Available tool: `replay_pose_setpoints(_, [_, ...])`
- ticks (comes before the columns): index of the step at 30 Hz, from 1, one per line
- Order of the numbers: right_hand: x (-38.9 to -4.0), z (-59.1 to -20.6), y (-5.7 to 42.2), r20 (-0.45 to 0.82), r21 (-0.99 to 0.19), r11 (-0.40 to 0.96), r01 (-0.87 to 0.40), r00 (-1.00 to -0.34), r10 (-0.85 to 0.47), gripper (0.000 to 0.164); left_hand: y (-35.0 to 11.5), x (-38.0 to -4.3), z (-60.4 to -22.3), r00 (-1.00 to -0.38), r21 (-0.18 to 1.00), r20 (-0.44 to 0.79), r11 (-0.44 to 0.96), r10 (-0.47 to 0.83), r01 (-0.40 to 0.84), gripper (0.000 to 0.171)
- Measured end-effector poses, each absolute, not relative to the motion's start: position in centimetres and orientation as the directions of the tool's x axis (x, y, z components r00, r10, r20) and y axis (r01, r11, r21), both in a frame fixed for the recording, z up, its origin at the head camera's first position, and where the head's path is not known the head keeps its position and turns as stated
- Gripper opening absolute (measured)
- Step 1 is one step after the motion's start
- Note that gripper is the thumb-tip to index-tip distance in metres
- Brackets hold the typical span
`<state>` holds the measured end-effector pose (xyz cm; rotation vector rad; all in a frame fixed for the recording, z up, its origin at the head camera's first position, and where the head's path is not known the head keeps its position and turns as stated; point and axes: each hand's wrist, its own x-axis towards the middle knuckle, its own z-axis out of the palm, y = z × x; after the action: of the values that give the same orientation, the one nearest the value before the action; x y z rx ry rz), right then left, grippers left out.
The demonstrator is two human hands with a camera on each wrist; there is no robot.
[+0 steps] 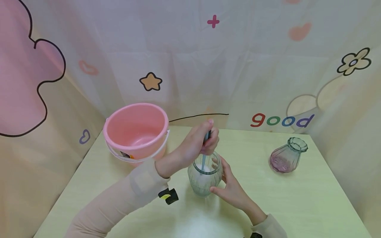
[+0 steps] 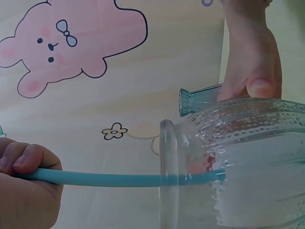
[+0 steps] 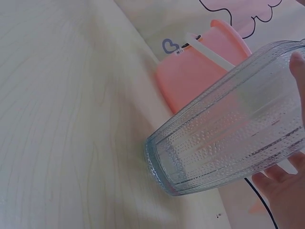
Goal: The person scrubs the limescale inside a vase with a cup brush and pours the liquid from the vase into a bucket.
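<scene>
In the head view my left hand grips the dark top of a cup brush with a teal handle. The brush's whitish head sits inside a clear ribbed glass jar, its form blurred by the glass. Fingers curl round the handle in the left wrist view, where the teal handle passes through the jar's mouth. My right hand holds the jar's side, thumb in front and fingers behind. From the right wrist view, the jar shows its thick base and dimpled wall, with right fingertips around it.
A pink bucket with a white handle stands at the back left of the pale table. On the right, a small green-and-purple glass vase leans or lies tilted. A printed curtain encloses the table's back and sides.
</scene>
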<state>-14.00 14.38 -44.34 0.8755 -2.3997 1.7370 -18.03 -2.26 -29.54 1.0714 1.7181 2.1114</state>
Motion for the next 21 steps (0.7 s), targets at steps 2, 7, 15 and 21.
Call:
replay_pose_setpoints(2, [-14.0,-44.3,14.4,0.356,-0.86,0.208,-0.466,-0.84,-0.41,0.093,-2.2,-18.0,-29.7,-0.716,0.919,0.391,-0.289,0.579,0.268,0.045])
replay_pose_setpoints(7, [-13.9,-44.2,14.5,0.356,-0.857,0.211,-0.469,-0.837,-0.415,0.092,-2.2,-17.9,-30.4,-0.732,0.928,0.371,-0.248,0.572,0.276,0.047])
replay_pose_setpoints(15, [-14.0,-44.4,14.6,0.351,-0.857,0.219,-0.467,-0.839,-0.415,0.092,-2.2,-17.8,-31.9,-0.729,0.93,0.366,-0.209,0.578,0.302,0.046])
replay_pose_setpoints(21, [-14.0,-44.3,14.6,0.332,-0.866,0.225,-0.447,-0.849,-0.412,0.091,-2.2,-18.1,-33.4,-0.741,0.939,0.344,-0.201,0.577,0.279,0.049])
